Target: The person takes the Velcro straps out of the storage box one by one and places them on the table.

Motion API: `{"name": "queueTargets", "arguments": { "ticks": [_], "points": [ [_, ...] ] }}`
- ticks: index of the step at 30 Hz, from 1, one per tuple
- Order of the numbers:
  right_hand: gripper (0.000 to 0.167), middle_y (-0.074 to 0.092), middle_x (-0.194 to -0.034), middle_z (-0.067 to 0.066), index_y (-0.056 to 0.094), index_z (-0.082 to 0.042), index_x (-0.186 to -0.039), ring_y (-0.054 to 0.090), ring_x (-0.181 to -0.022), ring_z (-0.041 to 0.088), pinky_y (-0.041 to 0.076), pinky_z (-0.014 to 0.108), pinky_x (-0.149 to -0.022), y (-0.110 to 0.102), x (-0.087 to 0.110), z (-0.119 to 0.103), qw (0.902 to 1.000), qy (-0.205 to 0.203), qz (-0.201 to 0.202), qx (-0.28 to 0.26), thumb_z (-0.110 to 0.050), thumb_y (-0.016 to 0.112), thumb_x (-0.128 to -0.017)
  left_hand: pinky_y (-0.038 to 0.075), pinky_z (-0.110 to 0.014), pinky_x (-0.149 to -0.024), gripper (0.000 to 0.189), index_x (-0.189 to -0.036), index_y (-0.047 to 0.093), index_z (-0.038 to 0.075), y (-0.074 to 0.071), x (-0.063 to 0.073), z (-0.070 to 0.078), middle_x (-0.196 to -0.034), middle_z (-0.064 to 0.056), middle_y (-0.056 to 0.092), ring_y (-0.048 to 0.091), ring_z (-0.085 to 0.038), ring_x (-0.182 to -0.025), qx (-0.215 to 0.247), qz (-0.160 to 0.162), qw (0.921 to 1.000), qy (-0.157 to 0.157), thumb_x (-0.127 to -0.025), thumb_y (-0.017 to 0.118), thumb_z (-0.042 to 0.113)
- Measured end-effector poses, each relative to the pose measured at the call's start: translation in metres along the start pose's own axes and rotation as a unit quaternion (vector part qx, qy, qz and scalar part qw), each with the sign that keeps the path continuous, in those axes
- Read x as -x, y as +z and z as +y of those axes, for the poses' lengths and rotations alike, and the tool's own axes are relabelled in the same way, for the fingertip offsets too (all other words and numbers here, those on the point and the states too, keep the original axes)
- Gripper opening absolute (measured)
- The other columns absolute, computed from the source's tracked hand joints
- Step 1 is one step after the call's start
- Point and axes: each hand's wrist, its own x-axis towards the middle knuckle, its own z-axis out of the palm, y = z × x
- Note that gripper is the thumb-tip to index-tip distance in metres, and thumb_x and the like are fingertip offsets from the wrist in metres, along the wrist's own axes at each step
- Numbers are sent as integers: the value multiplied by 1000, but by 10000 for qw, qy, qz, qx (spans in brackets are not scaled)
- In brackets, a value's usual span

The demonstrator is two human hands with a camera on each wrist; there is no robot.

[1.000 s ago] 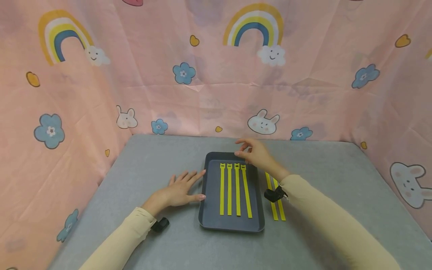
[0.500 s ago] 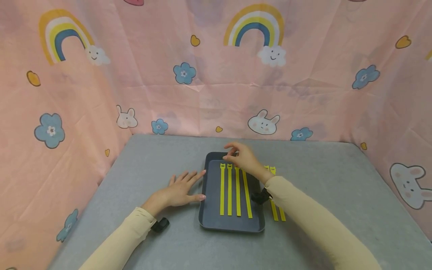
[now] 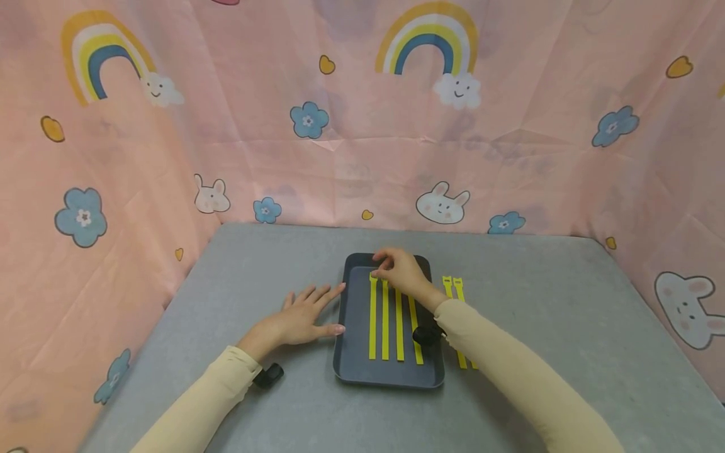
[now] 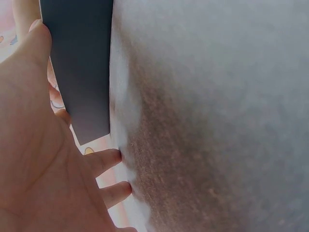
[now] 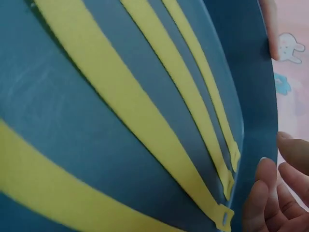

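My left hand (image 3: 302, 319) lies spread at the left side of a dark grey tray (image 3: 391, 375). Its thumb and index finger touch the tray's side, as the left wrist view shows with the tray wall (image 4: 79, 72). My right hand (image 3: 401, 272) hovers over the tray's far part, fingers loosely bent, holding nothing visible. Several yellow hook-and-loop cable ties (image 3: 372, 321) lie lengthwise in the tray, slotted heads at the far end. From the right wrist, the fingers (image 5: 255, 205) appear near the slotted head of one tie (image 5: 224, 217); some heads are hidden by the hand in the head view.
Two more yellow cable ties (image 3: 459, 288) lie on the grey table (image 3: 272, 255) right of the tray, partly covered by the right sleeve (image 3: 510, 365). A pink patterned cloth (image 3: 362, 157) surrounds the table's back and sides.
My right hand has moved left and slightly nearer over the tray, across the ties' heads. The left hand, the tray and the ties have stayed in place.
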Motion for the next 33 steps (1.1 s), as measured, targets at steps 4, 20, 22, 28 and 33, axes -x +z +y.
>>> {"name": "queueTargets", "arguments": {
  "ticks": [4, 20, 22, 28, 33],
  "points": [
    [37, 69, -91, 12, 62, -4, -125, 63, -62, 21, 52, 28, -59, 5, 0, 3, 9999, 71, -36, 138, -16, 71, -92, 6, -74, -116, 88, -157, 1, 45, 0, 0, 0, -168, -6, 14, 9, -40, -155, 18, 21, 10000, -4, -89, 47, 74],
    [34, 67, -81, 9, 66, -5, -119, 60, -58, 17, 49, 28, -57, 14, -1, 8, 9989, 325, -75, 322, -15, 75, -88, 6, -73, -117, 88, -157, 0, 44, -1, 0, 0, -168, -5, 15, 11, -39, -155, -40, -8, 10000, -20, -89, 47, 74],
    [34, 67, -80, 9, 66, -5, -119, 60, -58, 16, 50, 28, -57, 15, 0, 9, 9990, 329, -68, 311, -14, 75, -88, 7, -73, -117, 88, -157, 0, 44, -1, 0, 0, -168, -6, 15, 11, -39, -155, -43, -3, 10000, -19, -89, 46, 75],
    [34, 69, -79, 9, 67, -5, -118, 61, -56, 15, 51, 28, -56, 15, 0, 9, 9985, 449, 14, 324, -14, 77, -86, 7, -73, -116, 88, -157, 0, 45, 0, 0, -1, -168, -6, 15, 11, -40, -155, -45, 21, 10000, -9, -89, 46, 75],
    [36, 70, -78, 9, 68, -5, -118, 60, -56, 14, 50, 28, -56, 16, 0, 9, 9978, 505, 62, 416, -15, 78, -85, 7, -73, -116, 88, -158, 1, 44, 1, 0, -1, -168, -6, 15, 11, -40, -155, -86, 44, 10000, 5, -89, 47, 74]
  ]
}}
